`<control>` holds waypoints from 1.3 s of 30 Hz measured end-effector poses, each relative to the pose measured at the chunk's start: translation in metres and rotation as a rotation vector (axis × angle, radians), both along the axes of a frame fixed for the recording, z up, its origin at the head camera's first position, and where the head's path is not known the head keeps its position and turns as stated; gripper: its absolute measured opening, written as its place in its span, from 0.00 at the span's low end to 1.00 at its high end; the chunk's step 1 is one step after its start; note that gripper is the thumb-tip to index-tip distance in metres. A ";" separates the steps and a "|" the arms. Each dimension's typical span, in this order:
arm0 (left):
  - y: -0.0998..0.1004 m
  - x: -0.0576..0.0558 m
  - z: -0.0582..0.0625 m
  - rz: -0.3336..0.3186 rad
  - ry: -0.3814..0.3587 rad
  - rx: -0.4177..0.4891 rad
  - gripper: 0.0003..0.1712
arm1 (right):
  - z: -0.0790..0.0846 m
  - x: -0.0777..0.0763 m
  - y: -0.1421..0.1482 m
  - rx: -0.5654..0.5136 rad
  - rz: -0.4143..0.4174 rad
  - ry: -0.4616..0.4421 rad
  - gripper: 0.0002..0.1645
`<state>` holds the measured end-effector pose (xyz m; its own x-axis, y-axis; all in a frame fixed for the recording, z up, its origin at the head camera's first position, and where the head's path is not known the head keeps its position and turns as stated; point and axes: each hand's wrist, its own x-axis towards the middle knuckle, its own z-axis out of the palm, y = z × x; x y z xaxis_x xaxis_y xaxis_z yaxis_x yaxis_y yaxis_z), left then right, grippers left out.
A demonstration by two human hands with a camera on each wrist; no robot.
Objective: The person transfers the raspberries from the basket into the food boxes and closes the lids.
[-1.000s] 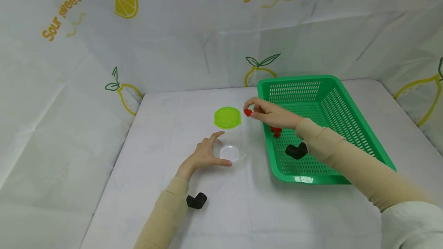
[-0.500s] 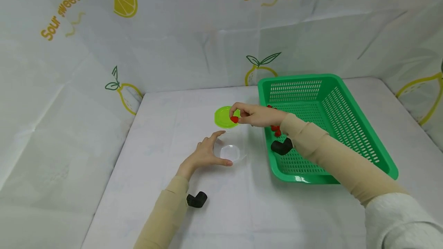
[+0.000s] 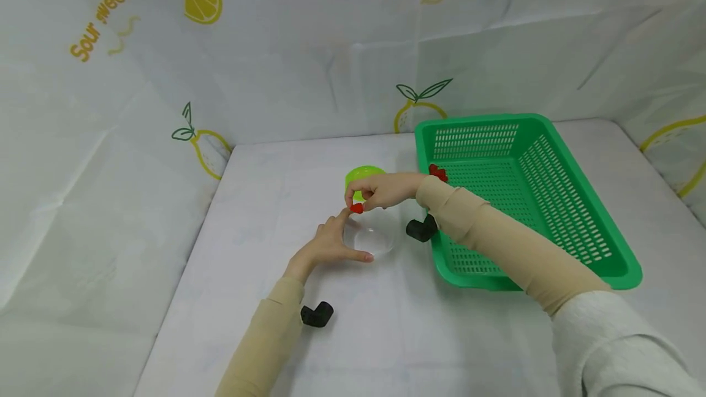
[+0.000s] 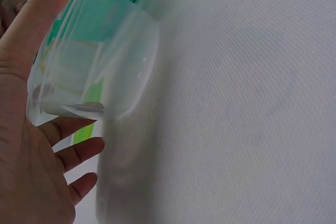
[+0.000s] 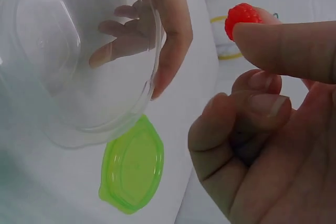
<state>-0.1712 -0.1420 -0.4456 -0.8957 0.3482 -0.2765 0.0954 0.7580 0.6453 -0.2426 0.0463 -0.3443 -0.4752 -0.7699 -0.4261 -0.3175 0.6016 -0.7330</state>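
My left hand (image 3: 329,244) holds a clear plastic tub (image 3: 386,234) on the white cloth, thumb at its near side and fingers round its far side. In the right wrist view, the left fingers show through the tub's clear wall (image 5: 47,77). My right hand (image 3: 386,189) pinches a red raspberry (image 5: 243,18) between thumb and index finger, its other fingers curled in. That hand is above the tub's far edge, close to the left fingertips. Behind the tub lies a lime-green lid (image 3: 361,171), partly covered by the right hand in the head view.
A large green plastic basket (image 3: 480,282) stands to the right, under my right forearm. Several red berries (image 3: 438,172) lie at its left side. Black wrist-camera mounts (image 3: 317,315) stick out from both wrists. A lemon-printed white cloth (image 3: 309,78) hangs behind.
My right hand has moved left from the basket's edge, past the lid, to the tub with the raspberry still pinched. The left hand stays at the tub.
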 end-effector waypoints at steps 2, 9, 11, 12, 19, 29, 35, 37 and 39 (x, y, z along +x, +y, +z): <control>0.000 0.000 -0.001 -0.008 0.009 0.003 0.67 | -0.003 0.000 -0.003 0.041 0.028 -0.014 0.15; -0.001 -0.002 -0.003 -0.012 0.014 0.028 0.66 | -0.012 -0.002 -0.008 0.118 0.071 -0.026 0.13; -0.001 -0.003 -0.003 -0.007 0.006 0.025 0.65 | -0.013 -0.003 -0.009 0.127 0.072 -0.016 0.13; -0.001 -0.003 -0.003 -0.005 0.004 0.025 0.64 | -0.014 -0.003 -0.010 0.131 0.073 -0.011 0.13; -0.001 -0.002 -0.001 -0.014 0.001 0.056 0.61 | -0.021 -0.005 -0.016 0.136 0.106 -0.003 0.16; -0.001 -0.003 -0.004 -0.009 -0.001 0.082 0.57 | -0.031 -0.005 -0.017 0.164 0.130 0.093 0.13; -0.001 -0.003 -0.004 0.002 -0.005 0.080 0.55 | -0.036 -0.007 -0.017 0.156 0.114 0.112 0.14; -0.001 -0.003 -0.005 0.002 -0.001 0.080 0.54 | -0.037 -0.007 -0.017 0.154 0.118 0.119 0.13; -0.001 -0.003 -0.005 0.003 0.004 0.080 0.53 | -0.037 -0.007 -0.017 0.153 0.122 0.129 0.12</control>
